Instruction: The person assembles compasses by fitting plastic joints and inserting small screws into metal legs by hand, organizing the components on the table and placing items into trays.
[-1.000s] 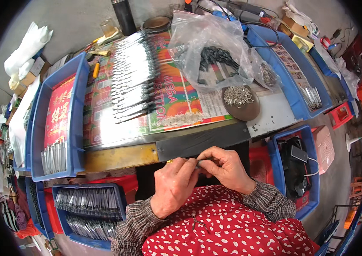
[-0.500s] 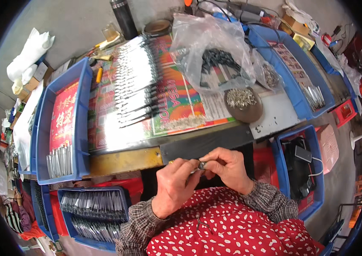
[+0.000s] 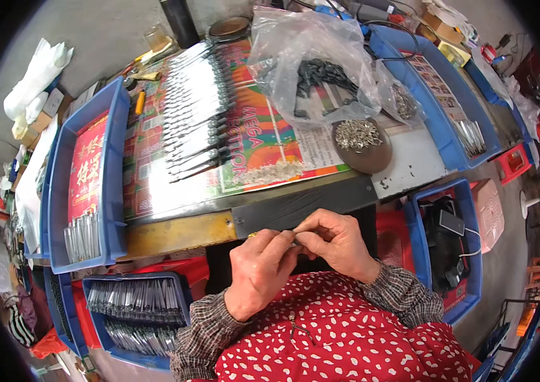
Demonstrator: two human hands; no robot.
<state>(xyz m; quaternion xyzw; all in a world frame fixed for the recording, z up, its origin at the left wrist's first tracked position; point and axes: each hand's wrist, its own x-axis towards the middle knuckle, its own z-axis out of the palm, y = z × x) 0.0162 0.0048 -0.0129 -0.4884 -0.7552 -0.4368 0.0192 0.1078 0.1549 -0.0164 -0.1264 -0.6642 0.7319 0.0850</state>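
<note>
A small slender metal piece (image 3: 296, 239) sits pinched between the fingertips of both hands, just in front of the near edge of the worktop (image 3: 403, 159) and above the person's lap. Only a short stretch of it shows between the fingers, so its shape is hard to tell; what shows lies roughly left to right, parallel to the worktop's edge. The left hand (image 3: 258, 270) comes up from below with its grip clamped on the piece's left end, thumb and forefinger pressed together, a yellow ring just visible near a knuckle. The right hand (image 3: 336, 242) curls over from the right, its fingertips closed on the other end, so the two hands touch at the piece.

Just beyond the hands a dark flat strip (image 3: 301, 207) runs along the worktop's front edge. Further back, a bright printed sheet (image 3: 263, 134) carries a row of slim silvery tools with dark ends (image 3: 196, 114), lying side by side and pointing mostly left to right. To the right of them a round brown dish (image 3: 362, 148) holds small shiny metal bits, and behind it a clear plastic bag (image 3: 311, 63) holds dark parts. A blue tray (image 3: 85, 184) on the left holds a red sheet and a few metal strips; another blue bin (image 3: 136, 309) below it is full of similar strips.
</note>
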